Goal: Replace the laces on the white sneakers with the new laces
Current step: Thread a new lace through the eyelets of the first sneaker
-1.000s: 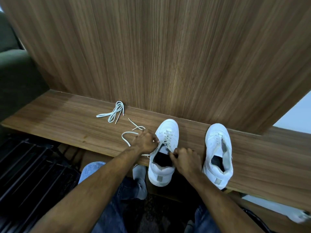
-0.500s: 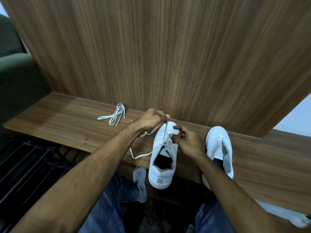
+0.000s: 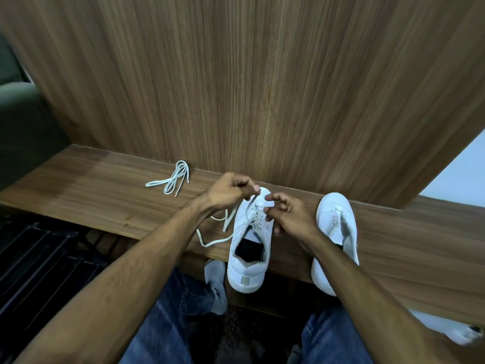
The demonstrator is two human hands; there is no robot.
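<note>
Two white sneakers stand on a wooden bench (image 3: 105, 190), toes toward the wall. Over the toe of the left sneaker (image 3: 248, 258), my left hand (image 3: 227, 190) pinches a white lace (image 3: 217, 239) that runs from the shoe's eyelets; its loose end trails over the bench's front edge. My right hand (image 3: 288, 216) hovers over the eyelets with fingers curled; whether it grips the lace is unclear. My right forearm partly covers the right sneaker (image 3: 337, 219), which looks unlaced. A bundled spare lace (image 3: 173, 178) lies to the left near the wall.
A vertical wood panel (image 3: 249, 88) rises right behind the bench. A dark slatted rack (image 3: 34, 264) sits low on the left, with a green seat (image 3: 23, 127) behind it. My jeans-clad knees and a grey shoe (image 3: 216, 285) are below the bench.
Both hands have moved from the sneaker's opening up toward its toe, and my left hand has drawn the lace upward through the eyelets. The bundled lace has not moved.
</note>
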